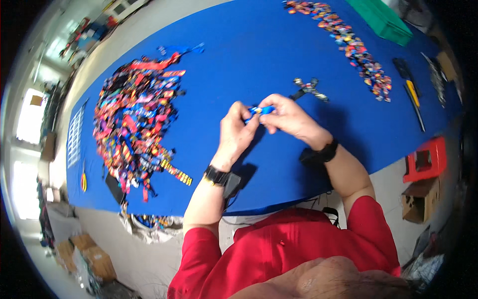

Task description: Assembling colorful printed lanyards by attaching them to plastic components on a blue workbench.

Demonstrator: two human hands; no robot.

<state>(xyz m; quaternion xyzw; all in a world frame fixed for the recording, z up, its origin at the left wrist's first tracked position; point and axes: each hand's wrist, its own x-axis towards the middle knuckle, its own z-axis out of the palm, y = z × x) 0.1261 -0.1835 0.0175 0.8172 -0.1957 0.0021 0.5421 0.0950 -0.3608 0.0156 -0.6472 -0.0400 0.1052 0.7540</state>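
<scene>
Over the middle of the blue table (239, 55), both my hands meet on a small blue strap (266, 110) with a yellowish patch. My left hand (236, 130) pinches its left end, thumb against fingers. The right end sits between the thumb and fingers of my right hand (291, 119). Parts of the strap are hidden by my fingers. Just beyond my right hand lies a small cluster of dark and patterned pieces (312, 88), too small to tell their kind. A large heap of colourful printed straps (134, 114) covers the table's left side.
A long row of small colourful bundles (351, 47) runs along the far right. Behind it stands a green crate (383, 22). A yellow-and-black tool (412, 94) lies near the right edge. Off the table are a red plastic stool (435, 157) and a cardboard box (420, 202).
</scene>
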